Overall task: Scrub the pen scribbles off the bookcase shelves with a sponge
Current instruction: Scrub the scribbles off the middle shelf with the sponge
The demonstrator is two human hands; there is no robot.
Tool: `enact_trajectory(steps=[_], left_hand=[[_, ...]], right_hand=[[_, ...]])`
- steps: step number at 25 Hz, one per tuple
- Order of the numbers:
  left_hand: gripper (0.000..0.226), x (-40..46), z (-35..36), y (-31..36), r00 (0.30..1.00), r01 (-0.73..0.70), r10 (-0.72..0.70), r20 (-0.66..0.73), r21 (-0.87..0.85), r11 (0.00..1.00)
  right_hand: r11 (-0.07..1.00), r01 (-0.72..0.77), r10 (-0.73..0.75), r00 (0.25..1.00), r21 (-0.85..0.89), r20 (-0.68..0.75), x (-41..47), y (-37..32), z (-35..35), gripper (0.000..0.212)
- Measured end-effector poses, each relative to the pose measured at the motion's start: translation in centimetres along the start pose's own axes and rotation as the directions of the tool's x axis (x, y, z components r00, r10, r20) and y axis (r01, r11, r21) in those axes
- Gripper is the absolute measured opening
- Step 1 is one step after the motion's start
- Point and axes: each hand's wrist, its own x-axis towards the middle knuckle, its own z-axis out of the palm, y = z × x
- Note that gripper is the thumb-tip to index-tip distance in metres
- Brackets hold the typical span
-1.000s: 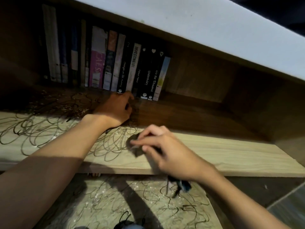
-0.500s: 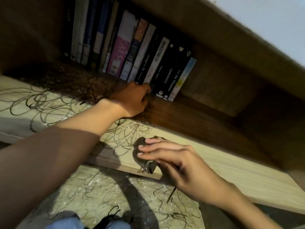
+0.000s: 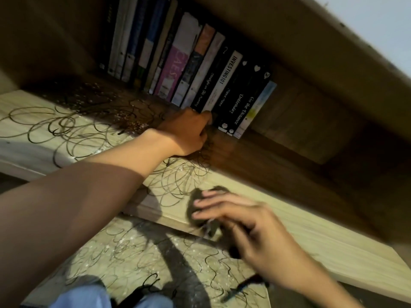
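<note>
A row of books (image 3: 189, 63) stands upright at the back, spines to the front, and I use this row as the landmark. Near the right end of the row is a white spine with the word "INVESTING 101" (image 3: 224, 82). Just right of it stand black spines with small white hearts (image 3: 246, 94), and a pale blue and white spine (image 3: 255, 107) closes the row. In the middle of the row is a pink and purple spine (image 3: 175, 70). At the left end there are white spines (image 3: 119, 41) and blue ones. Far below the row, at the bottom edge, a light blue cloth (image 3: 82, 296) shows, and beside it a dark thing, too blurred to tell.
</note>
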Motion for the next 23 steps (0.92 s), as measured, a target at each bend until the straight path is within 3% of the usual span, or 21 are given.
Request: enact_trajectory(steps=[4,7,10,16,21,23], left_hand=[[0.036,-0.2,-0.3,0.3,1.000,-0.005,0.005,-0.008,0.020,1.000],[0.036,-0.1,-0.3,0.2,1.000,0.005,-0.005,0.015,0.011,1.000],[0.038,-0.2,-0.2,0.2,0.999,0.022,-0.022,0.030,-0.015,1.000],[0.037,-0.3,-0.3,0.2,1.000,0.021,-0.021,0.014,0.008,1.000],[0.039,-0.6,-0.5,0.4,0.999,0.034,-0.034,0.017,-0.013,0.999],[0.038,-0.8,-0.6,0.5,0.999,0.041,-0.041,0.013,-0.014,0.999]], right_hand=[[0.955,-0.245,0.204,0.952,-0.169,-0.227,0.4,3.5,-2.8,0.043],[0.980,-0.069,0.052,0.994,-0.185,-0.095,1.2,-0.2,0.2,0.051],[0.997,0.055,-0.052,0.997,-0.061,0.050,0.7,-1.8,1.0,0.052],[0.969,-0.102,0.070,0.987,-0.223,-0.146,-1.3,2.6,-2.0,0.046],[0.993,0.056,-0.057,0.998,-0.107,-0.009,0.9,-2.4,2.5,0.057],[0.995,0.088,-0.090,0.995,-0.057,-0.031,-0.4,-2.0,1.8,0.049]])
